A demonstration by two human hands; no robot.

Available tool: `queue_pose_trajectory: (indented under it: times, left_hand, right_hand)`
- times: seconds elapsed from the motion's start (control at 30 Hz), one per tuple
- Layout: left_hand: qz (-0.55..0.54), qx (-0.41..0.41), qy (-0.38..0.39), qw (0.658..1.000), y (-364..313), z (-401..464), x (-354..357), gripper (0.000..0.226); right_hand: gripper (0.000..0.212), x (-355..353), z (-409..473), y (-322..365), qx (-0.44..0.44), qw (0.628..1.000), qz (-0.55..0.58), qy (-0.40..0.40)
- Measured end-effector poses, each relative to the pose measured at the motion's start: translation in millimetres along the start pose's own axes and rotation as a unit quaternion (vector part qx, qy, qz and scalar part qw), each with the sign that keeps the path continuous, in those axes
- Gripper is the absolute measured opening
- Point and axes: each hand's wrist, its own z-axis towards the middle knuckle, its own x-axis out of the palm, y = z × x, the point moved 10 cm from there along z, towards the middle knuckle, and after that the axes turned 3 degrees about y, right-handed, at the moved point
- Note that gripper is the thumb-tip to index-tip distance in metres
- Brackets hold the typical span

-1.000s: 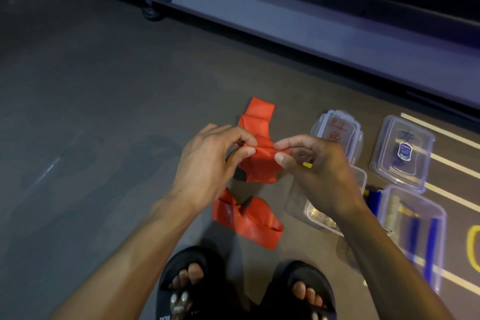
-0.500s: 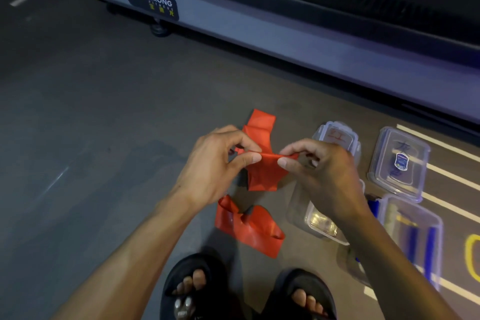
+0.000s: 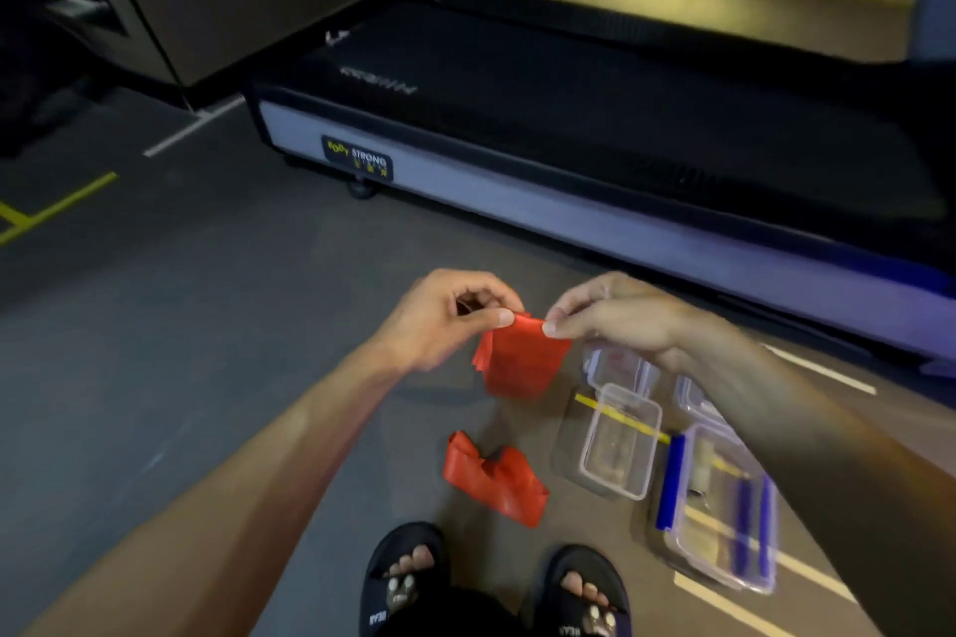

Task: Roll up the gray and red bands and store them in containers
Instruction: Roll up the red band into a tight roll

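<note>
In the middle of the frame, the left hand (image 3: 445, 321) pinches one top corner of the red band (image 3: 520, 362) and the right hand (image 3: 615, 316) pinches the other, likely to hold it flat for rolling. More red band lies on the floor (image 3: 207, 326) below. The open box (image 3: 618, 440) waits at lower right, close for storing.

Gray floor (image 3: 155, 352): red band (image 3: 491, 481), containers (image 3: 618, 445).
</note>
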Motion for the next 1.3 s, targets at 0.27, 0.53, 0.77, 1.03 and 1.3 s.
queue_pose_trajectory:
  times: [0.27,0.53,0.77,1.03,1.3]
  left_hand:
    - [0.019,0.052,0.004,0.998,-103.0,-16.0,-25.2,0.012]
    - [-0.013,-0.018,0.018,1.000,-129.8,-36.3,-15.5,0.022]
    - [0.007,-0.003,-0.015,1.000,-137.3,-55.5,-16.1,0.025]
    - [0.046,0.033,-0.052,0.997,-146.6,-61.2,-17.2,0.026]
    - [0.180,0.066,-0.089,0.977,-161.8,-59.9,-17.5,0.018]
  right_hand:
    - [0.007,-14.3,-68.5,52.5,0.075,0.988,0.137,-0.010]
    - [0.011,0.7,-112.8,58.4,0.068,0.975,0.207,-0.048]
    - [0.009,10.4,-122.3,57.7,0.068,0.972,0.217,-0.055]
    - [0.017,16.2,-129.4,54.7,0.078,0.971,0.227,0.001]
    - [0.027,13.8,-130.6,52.4,0.075,0.967,0.241,0.038]
